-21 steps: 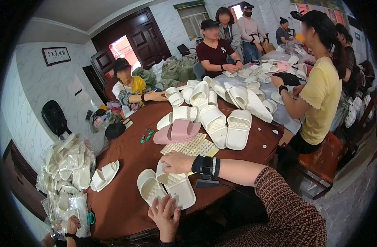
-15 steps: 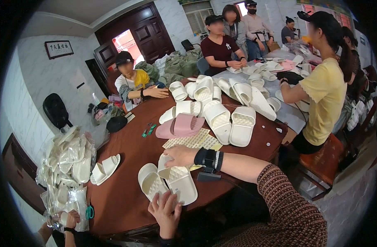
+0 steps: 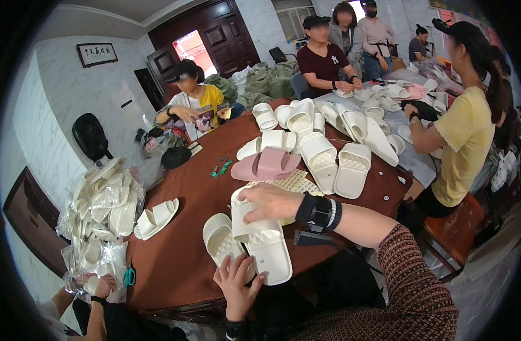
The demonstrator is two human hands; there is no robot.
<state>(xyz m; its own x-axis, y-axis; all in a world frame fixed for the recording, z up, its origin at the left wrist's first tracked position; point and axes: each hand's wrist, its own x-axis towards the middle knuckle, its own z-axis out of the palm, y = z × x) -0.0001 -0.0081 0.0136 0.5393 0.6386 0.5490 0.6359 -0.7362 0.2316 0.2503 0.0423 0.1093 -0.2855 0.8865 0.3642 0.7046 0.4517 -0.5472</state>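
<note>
The right hand (image 3: 270, 200) lies palm-down, its grip closed over a white slide sandal (image 3: 261, 241); the left hand (image 3: 238, 282), fingers spread open, presses the sandal's near end on the brown tabletop (image 3: 181, 250).

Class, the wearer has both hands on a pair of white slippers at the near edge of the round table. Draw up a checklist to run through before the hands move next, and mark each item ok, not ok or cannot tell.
1. Right hand rests on the upper white slipper: ok.
2. Left hand touches the slippers' near ends: ok.
3. Second white slipper lies close beside the first: ok.
4. Slippers sit fully on the table: not ok, the upper one's near end seems to overhang the edge.
5. Firm grip on either slipper: cannot tell.
6. Pink slippers lie clear of the hands: ok.
</note>
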